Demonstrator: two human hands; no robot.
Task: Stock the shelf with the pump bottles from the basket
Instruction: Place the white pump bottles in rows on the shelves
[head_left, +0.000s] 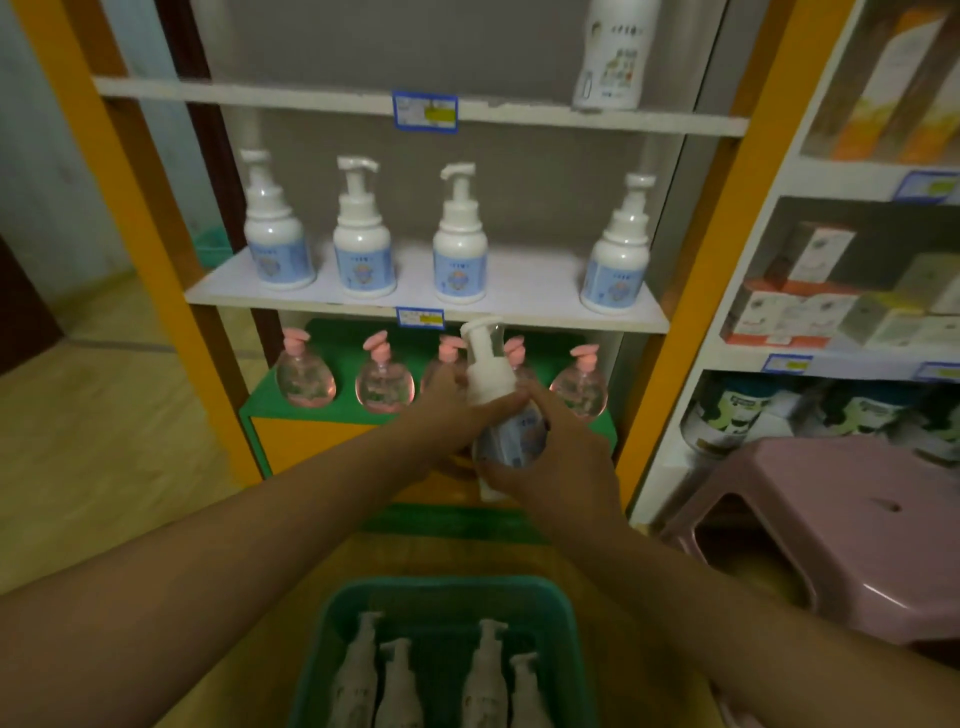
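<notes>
While both hands, left hand (441, 410) and right hand (550, 457), grip white blue-labelled plastic pump bottle (498, 400), I log step: carry. Next: lift to gap on white middle shelf (530, 291); green plastic basket (441, 592) holds four more.

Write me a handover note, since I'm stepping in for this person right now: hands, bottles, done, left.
Both hands grip one white blue-labelled pump bottle upright in front of the shelves: left hand behind it, right hand round its body.
Done: four matching bottles stand on the white middle shelf, with a gap third from left.
Left: place the held bottle, then the four lying in the green plastic basket.
</notes>
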